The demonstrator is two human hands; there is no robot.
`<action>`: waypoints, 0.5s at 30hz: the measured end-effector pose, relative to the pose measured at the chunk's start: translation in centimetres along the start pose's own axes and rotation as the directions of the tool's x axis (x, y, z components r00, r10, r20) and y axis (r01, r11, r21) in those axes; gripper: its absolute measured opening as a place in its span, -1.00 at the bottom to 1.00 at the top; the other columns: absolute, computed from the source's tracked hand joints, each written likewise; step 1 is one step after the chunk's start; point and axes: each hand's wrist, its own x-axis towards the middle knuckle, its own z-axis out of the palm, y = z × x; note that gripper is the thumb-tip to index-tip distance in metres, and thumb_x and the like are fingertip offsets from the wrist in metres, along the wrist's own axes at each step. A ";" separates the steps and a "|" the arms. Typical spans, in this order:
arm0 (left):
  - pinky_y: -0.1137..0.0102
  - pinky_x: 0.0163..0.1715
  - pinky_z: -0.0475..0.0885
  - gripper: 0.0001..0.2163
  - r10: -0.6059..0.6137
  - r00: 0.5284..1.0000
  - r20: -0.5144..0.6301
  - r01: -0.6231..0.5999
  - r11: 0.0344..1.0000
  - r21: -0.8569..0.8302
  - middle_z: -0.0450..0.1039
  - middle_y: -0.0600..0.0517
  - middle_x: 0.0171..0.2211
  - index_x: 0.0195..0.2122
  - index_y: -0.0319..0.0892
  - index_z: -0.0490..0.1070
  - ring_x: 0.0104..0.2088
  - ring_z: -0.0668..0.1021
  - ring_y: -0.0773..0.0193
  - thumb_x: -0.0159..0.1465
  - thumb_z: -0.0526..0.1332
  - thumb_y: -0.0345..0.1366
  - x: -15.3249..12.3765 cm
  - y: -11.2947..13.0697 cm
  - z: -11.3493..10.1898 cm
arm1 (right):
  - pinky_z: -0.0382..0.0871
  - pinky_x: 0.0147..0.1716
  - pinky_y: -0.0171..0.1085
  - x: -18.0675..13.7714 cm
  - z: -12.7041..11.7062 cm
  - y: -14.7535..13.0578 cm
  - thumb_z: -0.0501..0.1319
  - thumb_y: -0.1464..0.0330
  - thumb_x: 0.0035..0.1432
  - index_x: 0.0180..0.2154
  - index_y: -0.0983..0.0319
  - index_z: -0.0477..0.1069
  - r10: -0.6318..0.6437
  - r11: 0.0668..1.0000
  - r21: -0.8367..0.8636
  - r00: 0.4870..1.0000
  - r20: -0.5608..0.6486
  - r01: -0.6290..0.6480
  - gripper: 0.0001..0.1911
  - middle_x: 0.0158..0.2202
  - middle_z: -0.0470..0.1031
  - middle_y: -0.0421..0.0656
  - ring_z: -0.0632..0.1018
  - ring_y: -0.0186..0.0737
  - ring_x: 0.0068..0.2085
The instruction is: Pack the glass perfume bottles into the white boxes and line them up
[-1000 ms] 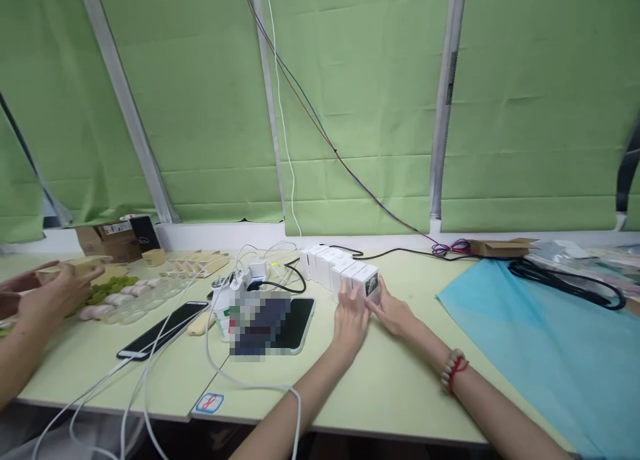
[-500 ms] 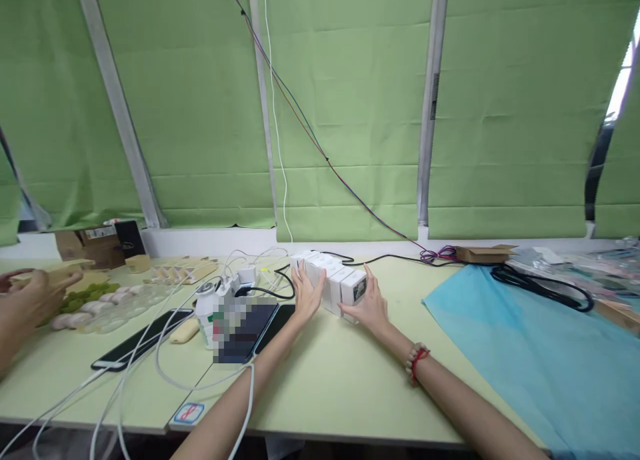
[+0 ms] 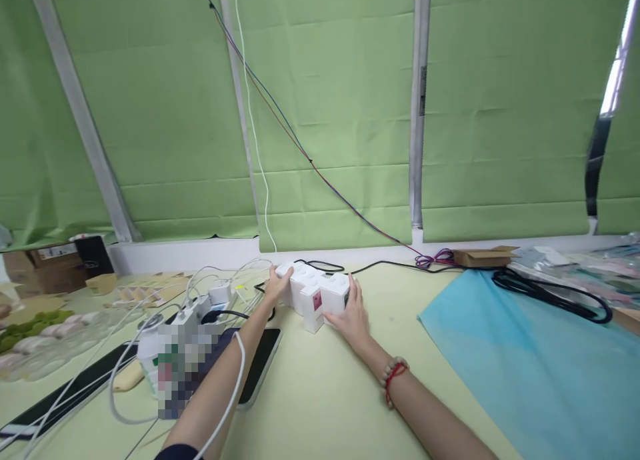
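Note:
Several small white boxes [image 3: 298, 293] stand in a row on the pale table, near its back edge. My left hand [image 3: 277, 288] presses against the left side of the row toward its far end, fingers curved round the boxes. One white box [image 3: 334, 295] sits at the right front, slightly out of line, with my right hand [image 3: 354, 319] gripping it between thumb and fingers. Beside it, a white box with a dark pink mark [image 3: 313, 308] stands upright at the near end of the row. My right wrist wears a beaded bracelet [image 3: 393, 380] with red cord.
Left of my arm are a phone [image 3: 260, 368], a white bottle [image 3: 150, 353], a power strip [image 3: 193, 317] and white cables. A blue sheet [image 3: 520, 360] covers the right side, with a coiled black cable [image 3: 550, 297] on it. A flattened cardboard box [image 3: 483, 255] lies behind.
The view has shifted, and things on the left sit further left. My left hand has slid toward the row's far end. The front boxes now stand staggered. Another person's hands have mostly left view.

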 end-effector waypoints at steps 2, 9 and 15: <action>0.16 0.12 0.16 -0.37 -0.013 1.000 -0.012 0.013 0.999 0.047 0.16 -0.26 0.13 0.27 -0.13 -0.04 0.20 0.22 -0.09 0.25 0.03 0.05 -0.2 0.3 0.3 | 0.32 0.04 -0.08 1.1 -0.1 1.2 0.32 0.26 -0.12 0.31 0.19 -0.28 -0.007 0.999 0.031 1.000 0.001 0.007 0.08 0.32 -0.16 -0.01 0.04 -0.02 0.30; 0.14 0.03 0.28 -0.20 -0.029 1.000 -0.001 0.029 0.991 0.132 -0.04 -0.36 0.20 0.30 -0.14 -0.19 0.14 0.28 -0.14 0.18 0.00 0.22 -2.1 0.2 1.3 | 0.24 0.12 -0.15 4.0 -0.8 4.7 0.32 0.25 -0.14 0.28 0.17 -0.15 -0.063 0.980 0.191 0.998 0.023 0.057 0.01 0.27 0.03 -0.07 0.20 -0.10 0.23; 0.07 -0.09 0.36 -0.19 -0.023 0.999 0.048 0.015 0.986 0.167 -0.12 -0.44 0.23 0.34 -0.22 -0.30 0.12 0.31 -0.21 0.23 -0.18 0.24 -3.8 -0.1 0.8 | 0.23 0.12 -0.07 5.1 -0.7 7.4 0.36 0.16 -0.20 0.32 0.18 -0.38 -0.037 0.957 0.291 0.987 0.154 -0.009 0.23 0.26 0.07 -0.03 0.25 -0.01 0.20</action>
